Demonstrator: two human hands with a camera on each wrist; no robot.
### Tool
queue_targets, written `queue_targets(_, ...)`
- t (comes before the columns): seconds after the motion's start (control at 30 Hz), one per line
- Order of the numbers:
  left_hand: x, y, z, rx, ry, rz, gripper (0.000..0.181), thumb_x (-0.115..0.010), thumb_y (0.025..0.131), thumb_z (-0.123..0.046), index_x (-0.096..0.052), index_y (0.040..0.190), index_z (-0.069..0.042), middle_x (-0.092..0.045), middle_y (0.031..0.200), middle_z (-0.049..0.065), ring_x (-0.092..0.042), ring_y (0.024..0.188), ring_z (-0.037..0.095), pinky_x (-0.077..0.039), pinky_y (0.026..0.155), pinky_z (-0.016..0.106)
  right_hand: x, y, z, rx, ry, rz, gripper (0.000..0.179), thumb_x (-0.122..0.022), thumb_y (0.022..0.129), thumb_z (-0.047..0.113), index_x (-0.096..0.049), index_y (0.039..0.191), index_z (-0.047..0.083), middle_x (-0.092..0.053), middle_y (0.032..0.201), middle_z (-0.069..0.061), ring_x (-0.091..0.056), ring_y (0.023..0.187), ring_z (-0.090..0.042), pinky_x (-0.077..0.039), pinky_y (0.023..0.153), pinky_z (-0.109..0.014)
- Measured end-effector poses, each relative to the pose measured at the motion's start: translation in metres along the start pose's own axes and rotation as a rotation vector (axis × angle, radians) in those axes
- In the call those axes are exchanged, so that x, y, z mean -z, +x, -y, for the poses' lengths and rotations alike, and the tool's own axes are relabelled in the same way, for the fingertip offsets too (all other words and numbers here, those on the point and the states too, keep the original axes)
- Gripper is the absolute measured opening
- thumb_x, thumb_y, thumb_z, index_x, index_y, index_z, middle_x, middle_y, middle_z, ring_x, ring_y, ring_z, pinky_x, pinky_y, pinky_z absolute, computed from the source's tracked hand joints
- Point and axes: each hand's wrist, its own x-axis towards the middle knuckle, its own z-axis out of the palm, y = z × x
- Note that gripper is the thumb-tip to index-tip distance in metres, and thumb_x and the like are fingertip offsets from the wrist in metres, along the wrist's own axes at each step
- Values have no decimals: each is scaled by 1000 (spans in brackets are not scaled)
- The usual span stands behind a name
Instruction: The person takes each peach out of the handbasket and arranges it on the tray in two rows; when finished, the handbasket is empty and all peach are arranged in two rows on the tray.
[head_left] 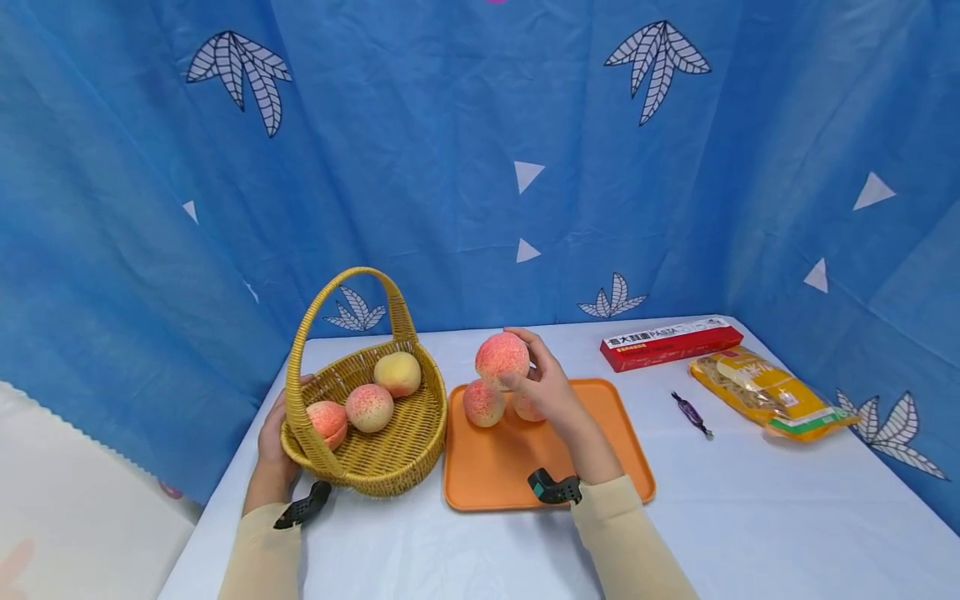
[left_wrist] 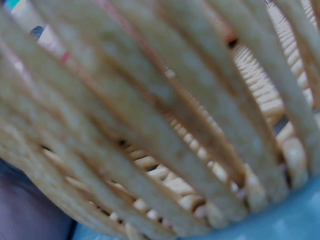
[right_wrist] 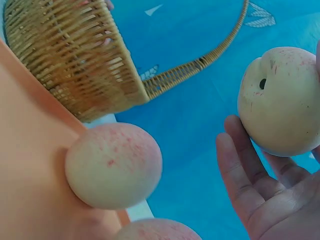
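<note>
In the head view my right hand (head_left: 546, 385) holds a pink peach (head_left: 501, 358) above the orange tray (head_left: 517, 483). The right wrist view shows the pale underside of this held peach (right_wrist: 282, 102), marked with a small dark hole. Two more peaches lie on the tray, one peach (head_left: 483, 403) in plain sight and another peach (head_left: 527, 407) partly behind my right hand. At the left, my left hand (head_left: 273, 437) grips the side of a woven basket (head_left: 390, 483) with a tall handle. Inside are a yellowish peach (head_left: 397, 374), a pink-and-cream peach (head_left: 369, 407) and a redder peach (head_left: 327, 422), partly behind the handle.
A red pasta box (head_left: 671, 343) lies at the back right. In front of it are a yellow food bag (head_left: 768, 392) and a small dark wrapped candy (head_left: 692, 415). Blue curtain (head_left: 480, 167) borders the white-covered table (head_left: 750, 517) at the back and sides.
</note>
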Motion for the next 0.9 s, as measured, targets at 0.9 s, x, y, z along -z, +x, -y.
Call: queue_targets(0.9,-1,-2,-2,-2,1,9,45,-31,109,-29,-39,150,-13,-46,139,-7,-44,126,9,-43,98,17,47,-9,3,-40,-107,-103,75,-77,86,20,-40,149,34,-38,156,1,-45,136,-34,-42,108,-61)
